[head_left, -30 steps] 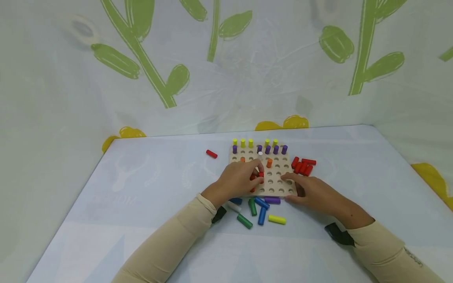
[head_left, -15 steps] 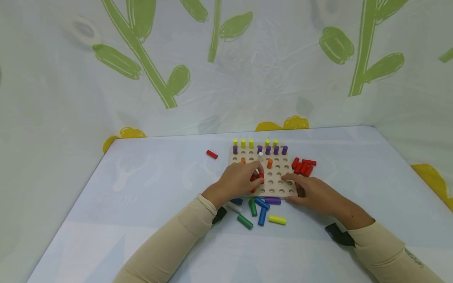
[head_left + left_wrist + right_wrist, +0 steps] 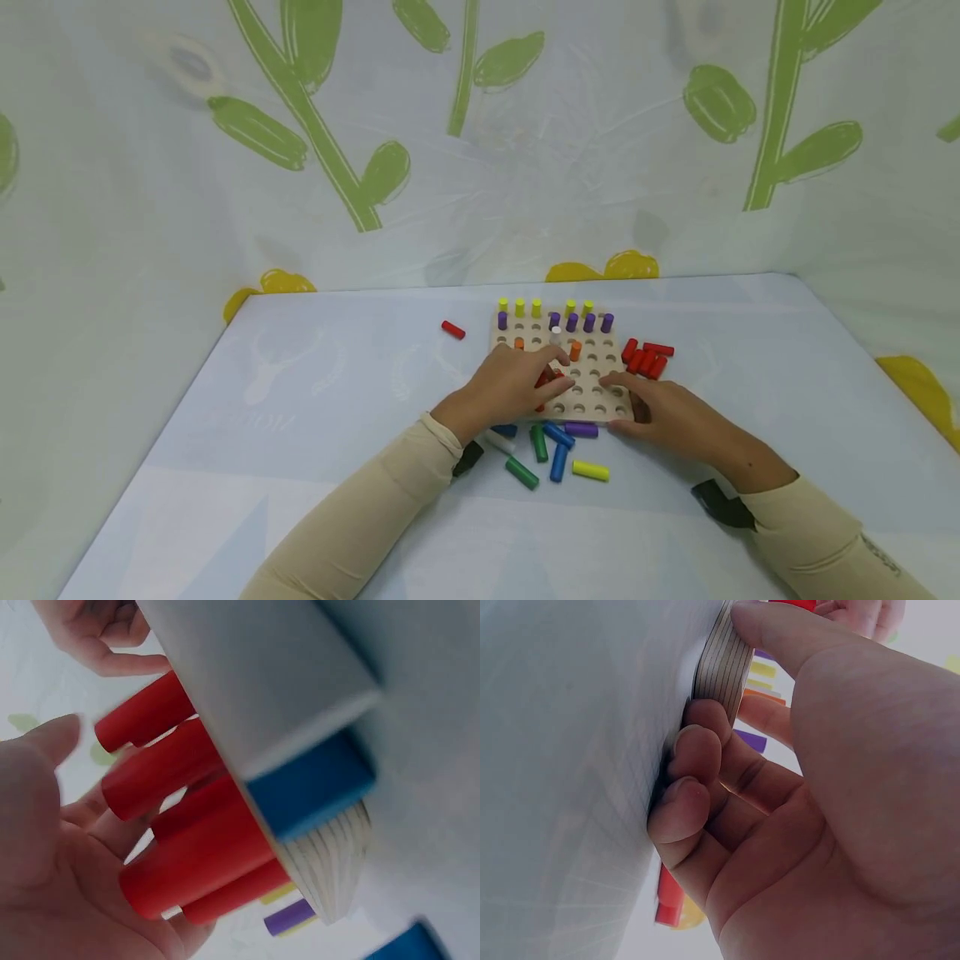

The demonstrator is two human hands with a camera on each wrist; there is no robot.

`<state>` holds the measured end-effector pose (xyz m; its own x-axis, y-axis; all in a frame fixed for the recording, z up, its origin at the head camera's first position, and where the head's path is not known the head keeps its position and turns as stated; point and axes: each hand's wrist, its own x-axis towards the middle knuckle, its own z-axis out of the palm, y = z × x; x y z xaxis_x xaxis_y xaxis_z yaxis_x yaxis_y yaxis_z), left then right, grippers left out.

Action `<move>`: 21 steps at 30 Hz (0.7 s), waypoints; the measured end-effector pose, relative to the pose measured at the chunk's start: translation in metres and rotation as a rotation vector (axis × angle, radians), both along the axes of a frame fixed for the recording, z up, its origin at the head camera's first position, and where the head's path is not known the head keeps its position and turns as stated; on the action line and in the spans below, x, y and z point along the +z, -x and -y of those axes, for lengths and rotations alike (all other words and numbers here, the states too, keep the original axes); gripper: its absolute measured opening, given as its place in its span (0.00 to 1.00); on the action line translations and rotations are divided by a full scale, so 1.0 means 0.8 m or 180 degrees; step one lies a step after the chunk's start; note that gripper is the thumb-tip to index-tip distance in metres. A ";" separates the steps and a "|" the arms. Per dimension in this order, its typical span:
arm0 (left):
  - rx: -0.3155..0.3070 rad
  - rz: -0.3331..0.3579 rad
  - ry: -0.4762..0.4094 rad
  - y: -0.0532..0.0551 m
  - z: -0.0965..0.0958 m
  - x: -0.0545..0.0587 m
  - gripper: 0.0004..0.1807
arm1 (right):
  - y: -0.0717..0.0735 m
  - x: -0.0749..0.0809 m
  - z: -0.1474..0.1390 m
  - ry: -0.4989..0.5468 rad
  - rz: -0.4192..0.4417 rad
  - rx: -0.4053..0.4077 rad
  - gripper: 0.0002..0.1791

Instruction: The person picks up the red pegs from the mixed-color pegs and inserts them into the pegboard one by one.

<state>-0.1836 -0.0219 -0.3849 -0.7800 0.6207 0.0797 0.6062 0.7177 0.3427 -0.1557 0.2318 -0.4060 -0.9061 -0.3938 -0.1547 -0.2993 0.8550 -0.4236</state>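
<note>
A: Where to find the standing red pegs [image 3: 161, 772]?

B: Under the left hand [image 3: 502, 385], in the near left part of the wooden board [image 3: 568, 414]. Set upright in holes, with long axes square to the board's face.

A: Clamped, or free?

B: Free, judging by the left wrist view: shown with the thumb well clear and the fingers behind, not curled round any peg. Can't tell about light fingertip contact on the far side.

A: And on the other side?

B: Gripping the board's near right corner with the right hand [image 3: 675, 414], with thumb to the near edge and other fingers bent against the side.

A: Now to the loose red pegs [image 3: 636, 360].

B: Lying just beside the board's right edge, beyond the right hand and nearer to it. Flat on the bench [image 3: 225, 500], with long axes pointing in mixed directions.

A: And on to the lone red peg [image 3: 453, 330]?

B: Left of the board's far part, apart from it, nearer to the left hand. Also flat.

A: Turning on what, mainly?

B: On flat against upright, probably: needing a turn of the long axis between bench and hole.
</note>
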 end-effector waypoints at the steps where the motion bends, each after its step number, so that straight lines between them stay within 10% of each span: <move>1: -0.0012 0.0020 0.0011 0.000 0.000 0.000 0.20 | 0.000 0.000 0.000 -0.0001 -0.0003 0.0005 0.37; 21: 0.0716 -0.0273 -0.0376 0.038 0.056 0.026 0.16 | -0.001 -0.001 0.001 -0.0031 -0.0007 -0.0038 0.38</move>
